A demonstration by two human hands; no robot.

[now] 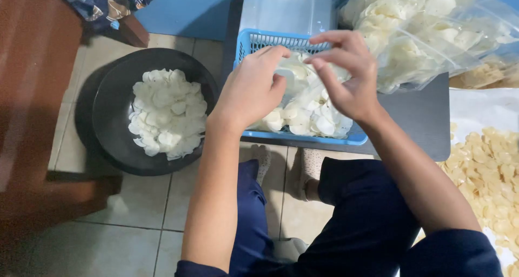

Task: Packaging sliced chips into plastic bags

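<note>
While both rest over the blue basket (254, 39), left hand (251, 87) and right hand (346, 74) pinch a flat white chip (286, 74).

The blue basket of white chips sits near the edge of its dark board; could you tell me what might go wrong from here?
The blue basket lies close to the dark board's near edge, so a push from the left hand or right hand might tip it onto the tiled floor. The thin white chips may snap if pinched. The clear bags lean beside the basket and could slide.
</note>
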